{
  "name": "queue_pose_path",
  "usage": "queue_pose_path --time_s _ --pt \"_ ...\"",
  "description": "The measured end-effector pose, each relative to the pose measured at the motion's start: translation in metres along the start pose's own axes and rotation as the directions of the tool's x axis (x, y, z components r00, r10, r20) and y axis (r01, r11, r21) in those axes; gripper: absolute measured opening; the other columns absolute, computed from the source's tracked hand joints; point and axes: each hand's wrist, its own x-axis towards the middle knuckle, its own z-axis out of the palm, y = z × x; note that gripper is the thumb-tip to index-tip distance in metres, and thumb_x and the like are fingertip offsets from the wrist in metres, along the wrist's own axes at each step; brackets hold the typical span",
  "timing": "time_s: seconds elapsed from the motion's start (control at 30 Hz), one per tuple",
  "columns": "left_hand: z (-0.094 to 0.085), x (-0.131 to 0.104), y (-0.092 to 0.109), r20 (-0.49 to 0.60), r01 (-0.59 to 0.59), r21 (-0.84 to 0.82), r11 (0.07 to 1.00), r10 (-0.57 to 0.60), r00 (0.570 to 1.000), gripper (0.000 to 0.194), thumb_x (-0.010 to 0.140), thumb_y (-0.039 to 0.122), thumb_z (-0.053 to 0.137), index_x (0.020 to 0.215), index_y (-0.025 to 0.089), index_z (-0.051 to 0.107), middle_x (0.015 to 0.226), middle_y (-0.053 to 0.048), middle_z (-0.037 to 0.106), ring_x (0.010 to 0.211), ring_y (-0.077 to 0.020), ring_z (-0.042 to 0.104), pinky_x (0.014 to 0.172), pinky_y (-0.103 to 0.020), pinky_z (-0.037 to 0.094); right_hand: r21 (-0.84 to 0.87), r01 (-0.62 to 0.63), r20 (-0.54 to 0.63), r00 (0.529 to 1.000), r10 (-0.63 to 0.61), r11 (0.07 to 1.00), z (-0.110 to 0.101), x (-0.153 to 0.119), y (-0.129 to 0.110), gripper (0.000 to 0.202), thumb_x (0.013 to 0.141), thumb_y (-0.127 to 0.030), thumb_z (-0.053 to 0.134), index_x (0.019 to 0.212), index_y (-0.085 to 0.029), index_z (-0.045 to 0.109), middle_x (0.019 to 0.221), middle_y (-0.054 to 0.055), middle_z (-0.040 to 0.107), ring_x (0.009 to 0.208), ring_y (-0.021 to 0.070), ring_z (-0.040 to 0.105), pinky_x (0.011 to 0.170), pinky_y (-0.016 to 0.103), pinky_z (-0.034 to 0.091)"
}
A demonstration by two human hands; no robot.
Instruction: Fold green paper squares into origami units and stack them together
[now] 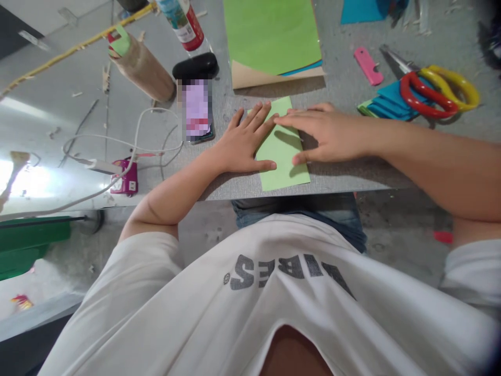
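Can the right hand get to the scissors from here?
Probably yes: the right hand is at the green paper, grasping nothing, and the scissors lie close by its forearm, with nothing covering them.

Count 1 left hand (pixel 246 141), 1 right hand (pixel 332 134), 1 small green paper (pixel 282 176), 1 large green sheet (pixel 274 36), 1 phone (pixel 198 104), 1 black case (pixel 194 66), 1 bottle (pixel 182 23) and 1 tan cylinder (pixel 145 73). Add 1 pair of scissors (pixel 410 79), 1 pink cutter (pixel 368 66), 1 purple adapter (pixel 126 183) and 1 white plug (pixel 102 167). Cannot number the blue slips (pixel 391 99) under the scissors, overlapping too closely to tell.
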Motion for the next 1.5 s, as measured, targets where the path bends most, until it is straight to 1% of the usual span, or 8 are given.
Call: queue_pose_path --time_s 0.47,0.67,0.83,0.93,1.1,1.2,1.3,1.5 --pt "0.000 -0.001 0.003 -0.008 0.003 0.026 1.000 -0.003 1.000 0.149 0.095 0.117 0.063 0.204 0.023 0.028 0.213 -0.026 0.017 0.198 -0.0593 0.016 0.159 -0.081 0.008 -0.250 -0.009 -0.177 0.984 -0.037 0.968 0.008 0.011 0.031 0.126 0.106 -0.101 0.061 0.204 -0.027 0.033 0.210 0.016 0.037 0.193 0.0637 0.023 0.152 0.087 0.025" --pt "-0.001 -0.002 0.004 0.001 0.004 0.042 0.999 -0.004 1.000 0.147 0.098 0.114 0.063 0.205 0.021 0.025 0.212 -0.027 0.013 0.199 -0.0589 0.016 0.158 -0.083 0.009 -0.284 0.056 -0.064 0.995 -0.077 0.957 -0.008 -0.006 0.030 0.096 0.105 -0.090 0.072 0.184 -0.034 0.070 0.210 0.011 0.036 0.194 0.0652 0.020 0.146 0.096 0.030" --pt "-0.002 -0.002 0.004 0.000 0.003 0.052 0.999 -0.003 1.000 0.146 0.097 0.113 0.066 0.205 0.022 0.025 0.212 -0.027 0.014 0.199 -0.0587 0.015 0.158 -0.082 0.009 -0.301 0.129 0.028 0.992 -0.126 0.945 -0.024 -0.018 0.019 0.054 0.115 -0.063 0.066 0.150 -0.033 0.095 0.195 0.013 0.061 0.184 0.0597 0.044 0.136 0.086 0.047" --pt "-0.001 -0.002 0.003 -0.010 0.001 0.049 0.999 0.000 1.000 0.146 0.097 0.114 0.066 0.205 0.024 0.027 0.212 -0.027 0.016 0.199 -0.0575 0.018 0.159 -0.081 0.010 -0.336 0.166 0.096 0.985 -0.142 0.927 -0.030 -0.022 0.006 0.048 0.115 -0.047 0.063 0.141 -0.030 0.100 0.157 0.021 0.083 0.146 0.0503 0.072 0.114 0.070 0.060" --pt "-0.002 -0.003 0.003 -0.017 -0.007 0.046 0.999 0.008 1.000 0.144 0.097 0.115 0.064 0.204 0.025 0.029 0.212 -0.025 0.017 0.199 -0.0553 0.018 0.160 -0.079 0.009 -0.231 0.172 0.207 0.970 -0.124 0.958 -0.036 -0.030 -0.002 0.044 0.112 -0.037 0.063 0.131 -0.039 0.102 0.108 0.012 0.089 0.095 0.0340 0.075 0.082 0.049 0.055" --pt "-0.003 -0.003 0.004 -0.001 0.001 0.048 0.999 -0.001 1.000 0.146 0.097 0.113 0.066 0.205 0.023 0.027 0.212 -0.026 0.015 0.200 -0.0563 0.015 0.160 -0.080 0.008 -0.051 0.195 0.274 0.946 -0.174 0.979 -0.038 -0.031 0.007 0.047 0.116 -0.041 0.059 0.136 -0.037 0.101 0.107 0.009 0.093 0.091 0.0301 0.080 0.078 0.044 0.058" --pt "-0.004 -0.004 0.005 0.010 0.001 0.056 0.998 -0.002 1.000 0.146 0.097 0.112 0.068 0.204 0.021 0.027 0.212 -0.028 0.015 0.199 -0.0573 0.015 0.159 -0.081 0.009 0.009 0.173 0.171 0.970 -0.172 0.985 -0.035 -0.026 0.014 0.053 0.119 -0.053 0.054 0.149 -0.038 0.096 0.118 0.006 0.095 0.102 0.0310 0.086 0.083 0.044 0.064" --pt "-0.006 -0.004 0.005 0.013 -0.022 0.037 0.999 0.021 1.000 0.148 0.096 0.115 0.065 0.204 0.022 0.028 0.211 -0.028 0.015 0.200 -0.0558 0.016 0.159 -0.081 0.009 -0.356 -0.073 -0.054 0.997 0.058 0.932 -0.009 -0.006 0.006 0.076 0.122 -0.066 0.042 0.173 -0.024 0.080 0.133 0.022 0.090 0.102 0.0394 0.086 0.072 0.045 0.052"
